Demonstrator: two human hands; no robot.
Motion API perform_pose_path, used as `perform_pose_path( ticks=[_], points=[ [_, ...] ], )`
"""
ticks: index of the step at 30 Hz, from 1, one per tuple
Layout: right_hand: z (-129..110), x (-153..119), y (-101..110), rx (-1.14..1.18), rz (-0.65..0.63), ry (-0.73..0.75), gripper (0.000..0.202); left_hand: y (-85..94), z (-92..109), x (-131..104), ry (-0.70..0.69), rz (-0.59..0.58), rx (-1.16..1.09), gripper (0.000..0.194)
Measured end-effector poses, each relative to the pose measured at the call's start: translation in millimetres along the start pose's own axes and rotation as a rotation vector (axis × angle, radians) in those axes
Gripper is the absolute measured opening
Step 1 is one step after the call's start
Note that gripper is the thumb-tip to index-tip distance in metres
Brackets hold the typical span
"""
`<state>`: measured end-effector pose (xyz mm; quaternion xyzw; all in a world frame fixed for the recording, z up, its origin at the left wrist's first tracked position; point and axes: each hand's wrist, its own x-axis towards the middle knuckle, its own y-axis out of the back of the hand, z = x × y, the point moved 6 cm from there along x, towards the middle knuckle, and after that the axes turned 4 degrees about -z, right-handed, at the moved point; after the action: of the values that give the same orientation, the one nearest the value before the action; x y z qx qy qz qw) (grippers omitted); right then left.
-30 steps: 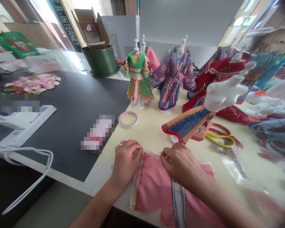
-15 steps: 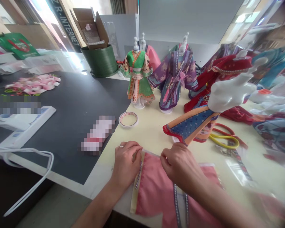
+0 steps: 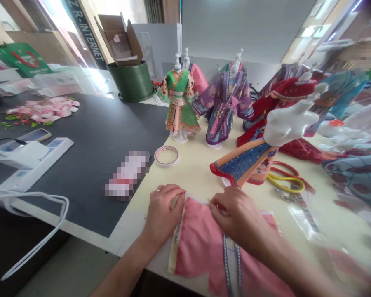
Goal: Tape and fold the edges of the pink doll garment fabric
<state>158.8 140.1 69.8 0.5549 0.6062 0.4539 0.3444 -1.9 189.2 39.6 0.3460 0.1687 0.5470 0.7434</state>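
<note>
A small pink garment (image 3: 200, 235) lies flat at the table's near edge, with pale strips along its border and rows of beads down its left side and middle. My left hand (image 3: 165, 212) rests at its upper left corner, thumb and fingertips closed on the edge. Farther right, my right hand (image 3: 233, 208) is curled in a pinch at the top edge, its forearm covering part of the cloth. Beyond the hands lies a roll of tape (image 3: 167, 164). Behind my right hand, a white doll stand (image 3: 287, 128) wears a blue and orange skirt (image 3: 241, 159).
Dressed doll forms in green (image 3: 182, 117) and purple (image 3: 218, 128) stand at the back. Yellow-handled scissors (image 3: 286, 184) lie to the right. On the dark mat are a power strip (image 3: 60, 148), cables and pink flowers (image 3: 46, 109). A green planter (image 3: 131, 82) holds an open box.
The view has shifted slightly, so the things on the right appear a little farther left. Both hands keep nearly the same place on the pink garment.
</note>
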Motion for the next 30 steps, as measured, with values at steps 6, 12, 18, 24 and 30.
perform_pose_path(
  ticks=[6,12,18,24,30],
  points=[
    [-3,-17,17,0.180,0.073,-0.007,0.029,13.3,8,-16,0.059,0.051,-0.110,0.017],
    [-14,-42,32,0.381,0.281,0.054,0.022,-5.0,43,-50,0.051,-0.118,-0.463,0.013],
    [-29,-61,33,0.483,0.455,0.135,0.014,-34.2,70,-65,0.156,-0.299,-0.949,0.021],
    [-25,-74,19,0.510,0.487,0.028,0.012,-46.2,74,-73,0.259,-0.277,-1.422,0.034],
    [-21,-81,5,0.719,0.519,-0.042,0.013,-50.0,71,-78,0.275,-0.199,-1.396,0.036]
  ],
)
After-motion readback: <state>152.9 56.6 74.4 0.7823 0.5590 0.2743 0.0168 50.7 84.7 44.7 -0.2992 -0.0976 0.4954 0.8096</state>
